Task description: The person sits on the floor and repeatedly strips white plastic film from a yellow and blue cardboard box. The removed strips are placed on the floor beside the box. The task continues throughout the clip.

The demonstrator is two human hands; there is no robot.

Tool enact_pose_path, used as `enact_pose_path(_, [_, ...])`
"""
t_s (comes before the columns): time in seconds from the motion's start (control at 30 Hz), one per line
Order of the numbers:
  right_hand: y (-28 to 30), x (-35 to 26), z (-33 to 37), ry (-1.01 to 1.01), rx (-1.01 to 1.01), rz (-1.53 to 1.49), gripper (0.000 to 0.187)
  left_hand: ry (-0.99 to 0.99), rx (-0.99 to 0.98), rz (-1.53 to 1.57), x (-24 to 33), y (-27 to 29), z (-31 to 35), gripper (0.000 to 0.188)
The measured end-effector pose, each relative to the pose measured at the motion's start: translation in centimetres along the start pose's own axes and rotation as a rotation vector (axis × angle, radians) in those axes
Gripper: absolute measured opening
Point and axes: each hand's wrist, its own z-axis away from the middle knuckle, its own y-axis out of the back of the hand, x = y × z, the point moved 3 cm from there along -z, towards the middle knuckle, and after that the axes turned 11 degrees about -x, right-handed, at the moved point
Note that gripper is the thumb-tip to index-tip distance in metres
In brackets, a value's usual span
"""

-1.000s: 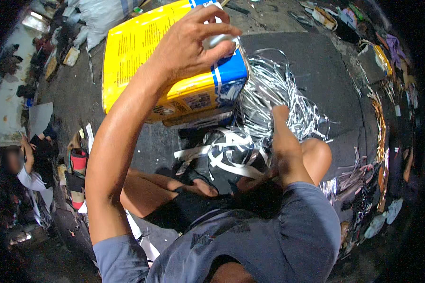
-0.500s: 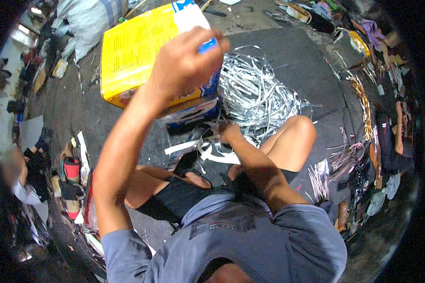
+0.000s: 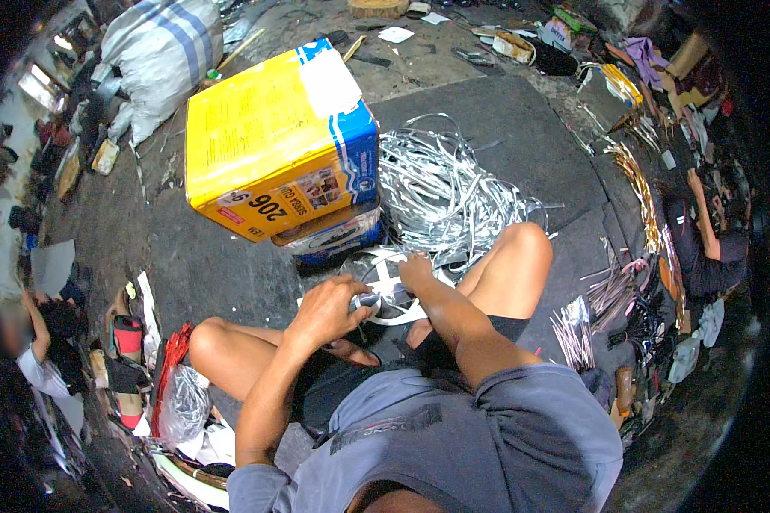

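Note:
Low between my knees, my left hand (image 3: 323,312) is bent beside a bundle of white strips (image 3: 391,282). Its thumb and index finger close around a small greyish part at the bundle's left side, too small to make out. My right hand (image 3: 416,272) grips a white strip at the bundle's upper right, its fingers pressed together. The strips cross over one another in a loop, with thin shiny strands next to them. Just beyond lies a large tangled heap of silver strips (image 3: 453,184).
A yellow and blue carton (image 3: 257,128) stands ahead left on another blue box (image 3: 338,237). A white sack (image 3: 158,60) leans farther back. Thin sticks (image 3: 577,333) and gold strips (image 3: 637,188) lie at right. Red strips and a clear bag (image 3: 184,402) are at my left knee. Other people sit at both edges.
My left hand has come down from in front of the yellow carton to the white strips between my knees. My right hand stays by the strips.

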Motion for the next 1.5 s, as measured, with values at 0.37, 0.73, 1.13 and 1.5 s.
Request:
enact_pose_path(0.37, [-1.1, -0.4, -0.7, 0.034, -0.175, 0.170, 0.034, 0.079, -0.031, -0.017, -3.6, -3.7, -1.9, 0.046])
enact_pose_path(0.73, [13.3, -7.7, 9.5, 0.739, -0.208, -0.301, 0.028, 0.023, 0.274, -0.061, -4.6, -3.1, -1.3, 0.073])
enact_pose_path(1.13, [36.7, 4.0, 22.1, 0.701, 0.217, -0.591, 0.032, -0.160, 0.655, 0.626, -4.5, 10.1, 8.2, 0.038])
enact_pose_path(1.5, [46.8, 5.4, 15.8, 0.744, 0.167, -0.578, 0.025, 0.257, 0.948, 0.619, -21.9, 24.4, 16.1, 0.011])
